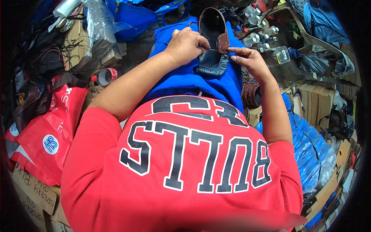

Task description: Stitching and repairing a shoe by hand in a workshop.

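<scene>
A black leather moccasin shoe (pixel 212 67) with a brown leather collar (pixel 223 41) lies across my lap on blue cloth (pixel 170 79), its gathered toe towards me. Over the shoe's left side, my left hand (pixel 186 46) is closed, thumb and forefinger pinching a thin pale strand (pixel 212 50), a needle or thread; I cannot tell which. It runs across the shoe opening to the collar. At the collar's right edge, my right hand (pixel 251 62) has its forefinger and thumb bent onto the brown leather. What lies between those fingertips is too small to make out.
Several small bottles (pixel 255 36) stand at the far right, near a curved pale frame (pixel 309 36). A capped plastic bottle (pixel 105 76) lies left of my lap, above a red bag (pixel 58 123). Brown coiled strap (pixel 251 95) and blue plastic wrapping (pixel 309 147) are at right.
</scene>
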